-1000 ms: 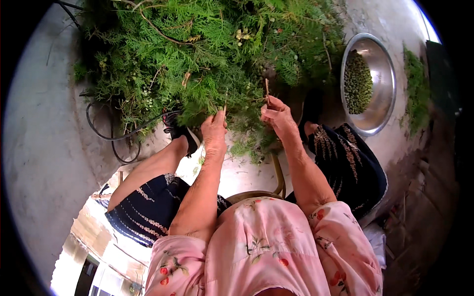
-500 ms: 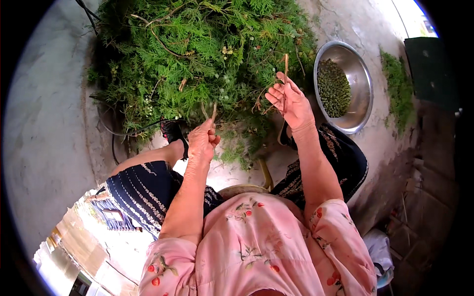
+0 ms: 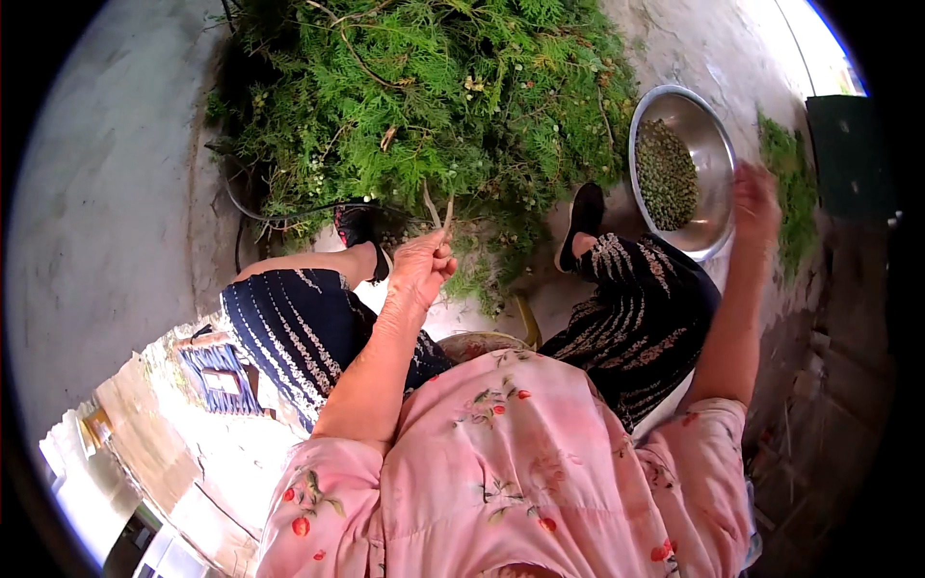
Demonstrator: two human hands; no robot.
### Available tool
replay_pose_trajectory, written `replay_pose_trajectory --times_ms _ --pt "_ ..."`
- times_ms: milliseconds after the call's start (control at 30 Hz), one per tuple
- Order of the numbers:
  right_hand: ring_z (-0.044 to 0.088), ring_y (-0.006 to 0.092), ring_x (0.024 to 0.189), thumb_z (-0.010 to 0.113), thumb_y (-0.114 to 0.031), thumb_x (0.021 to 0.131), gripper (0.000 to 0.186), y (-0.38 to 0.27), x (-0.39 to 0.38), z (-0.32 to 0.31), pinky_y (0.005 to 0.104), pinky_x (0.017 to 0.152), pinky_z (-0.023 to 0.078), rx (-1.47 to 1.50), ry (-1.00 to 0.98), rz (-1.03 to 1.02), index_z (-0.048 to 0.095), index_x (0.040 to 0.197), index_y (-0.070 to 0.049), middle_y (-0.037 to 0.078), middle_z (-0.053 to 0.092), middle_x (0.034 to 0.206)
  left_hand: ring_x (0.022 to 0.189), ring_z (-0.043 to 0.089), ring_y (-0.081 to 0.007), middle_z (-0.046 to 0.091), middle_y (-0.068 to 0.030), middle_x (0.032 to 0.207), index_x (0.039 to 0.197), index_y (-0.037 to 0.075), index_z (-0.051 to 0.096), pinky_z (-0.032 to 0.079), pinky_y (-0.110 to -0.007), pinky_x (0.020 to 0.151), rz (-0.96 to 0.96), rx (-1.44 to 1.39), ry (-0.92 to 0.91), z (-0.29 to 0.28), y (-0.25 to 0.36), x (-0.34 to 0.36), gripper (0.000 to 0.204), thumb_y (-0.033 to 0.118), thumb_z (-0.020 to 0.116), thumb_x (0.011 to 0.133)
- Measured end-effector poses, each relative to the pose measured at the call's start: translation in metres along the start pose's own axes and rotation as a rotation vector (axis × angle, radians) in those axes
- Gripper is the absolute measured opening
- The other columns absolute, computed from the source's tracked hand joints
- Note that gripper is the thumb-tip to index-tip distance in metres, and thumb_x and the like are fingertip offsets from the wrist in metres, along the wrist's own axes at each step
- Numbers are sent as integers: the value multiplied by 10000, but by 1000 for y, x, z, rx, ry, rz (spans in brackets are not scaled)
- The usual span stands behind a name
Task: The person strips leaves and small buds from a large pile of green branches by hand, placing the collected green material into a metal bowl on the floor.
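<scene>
My left hand [image 3: 424, 267] is closed in a pinch on a tan, forked twig [image 3: 447, 212], its two prongs pointing up toward the pile. In front of me lies a big heap of green conifer branches [image 3: 462, 96] with scale-like leaves and small pale cones. My right hand [image 3: 756, 200] is off at the right, by the outer rim of a steel bowl [image 3: 715, 159]. Motion smears its fingers, so what it holds, if anything, does not show. Small round green cones [image 3: 668, 173] cover part of the bowl's bottom.
Beyond the bowl, a strip of green sprigs [image 3: 792, 197] lies on the floor, near a dark green panel [image 3: 850, 154]. A black cable [image 3: 252, 214] runs by my left foot. A grey wall [image 3: 106, 193] stands at the left.
My right hand has swung from the front of the heap to the far side of the bowl; the thin brown twig it held no longer shows. My left hand keeps its twig.
</scene>
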State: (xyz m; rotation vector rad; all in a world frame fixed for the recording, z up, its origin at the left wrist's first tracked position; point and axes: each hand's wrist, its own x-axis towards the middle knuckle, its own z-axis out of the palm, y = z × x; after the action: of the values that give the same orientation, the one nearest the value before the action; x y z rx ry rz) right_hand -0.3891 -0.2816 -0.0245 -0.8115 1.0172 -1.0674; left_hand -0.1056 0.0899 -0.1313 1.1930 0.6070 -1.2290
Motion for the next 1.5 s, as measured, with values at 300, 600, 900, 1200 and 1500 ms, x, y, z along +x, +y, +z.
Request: replay_pose_trajectory --times_ms 300,600,900,1200,1500 --pt "565 202 741 585 -349 836 383 165 -115 45 326 707 488 -384 -361 612 548 981 3 102 580 842 532 449 -93 497 3 620 868 26 579 445 -253 565 59 60 -144 22 -42 -67 128 154 593 866" --pt "416 123 476 557 -262 895 288 169 -200 130 285 473 392 -222 -511 915 542 996 7 16 479 583 536 487 -73 574 -26 642 868 25 595 378 -182 497 6 522 -387 36 -64 -95 122 146 593 858" --pt "263 52 412 460 -251 936 251 83 -215 98 223 403 243 -240 -532 813 536 1015 -25 -57 284 520 669 562 -127 607 -77 747 963 2 573 469 -258 612 202 514 -178 20 -38 -58 269 254 587 868" --pt "255 42 413 427 -236 944 270 38 -253 115 213 398 246 -377 -561 722 527 991 11 -59 277 507 911 570 -317 543 -207 1046 1247 11 376 526 -448 734 -286 -279 -140 80 -41 19 531 370 539 891" --pt "290 50 388 452 -241 929 279 -19 -277 86 222 369 273 -418 -486 575 521 973 26 -45 324 495 673 631 -219 632 -132 810 919 -78 579 555 -322 582 16 -69 -239 74 -28 8 157 63 565 853"
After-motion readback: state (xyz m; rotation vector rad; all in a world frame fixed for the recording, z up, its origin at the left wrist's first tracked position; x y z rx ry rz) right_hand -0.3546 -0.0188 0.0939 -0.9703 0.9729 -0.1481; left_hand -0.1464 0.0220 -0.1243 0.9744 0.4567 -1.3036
